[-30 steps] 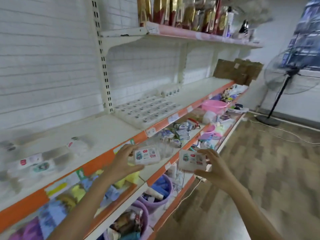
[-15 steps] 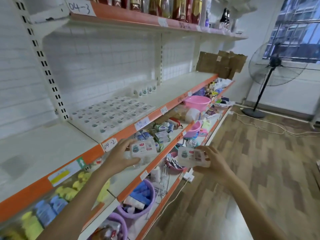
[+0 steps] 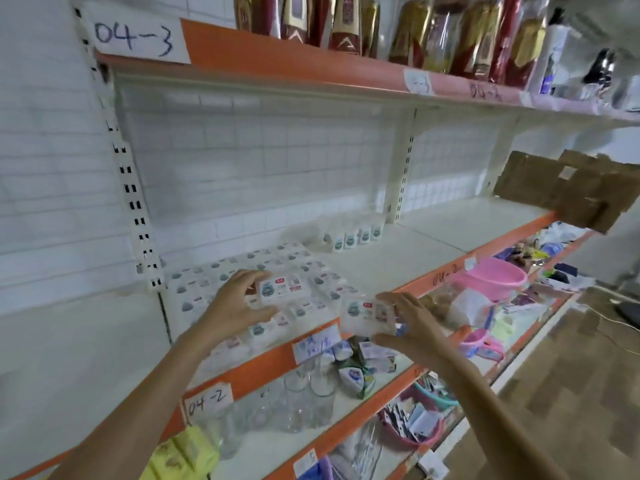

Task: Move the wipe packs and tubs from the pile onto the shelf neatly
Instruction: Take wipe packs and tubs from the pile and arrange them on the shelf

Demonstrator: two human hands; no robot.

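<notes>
Holding one wipe pack in the left hand, the person has it over the grid of packs already laid flat on the shelf; thumb and fingers are curled round its ends, label up. The right hand grips a second pack — this one sits out at the shelf's orange front edge, just right of the grid and slightly lower, with the fingers over its top and the thumb under it. The two packs are near each other but apart.

Behind the grid, toward the white back panel, a short row of tubs stands upright, though blur hides their lids. A paper tag reading "04-2" is stuck on the orange edge below the left forearm, and another reading "04-3" marks the shelf above, where red and gold bags stand in a line.

On the level beneath — clear glasses, loose small packs and a pink basin farther right. Torn cardboard leans at the shelf's far end. Wood-pattern floor fills the lower right.
</notes>
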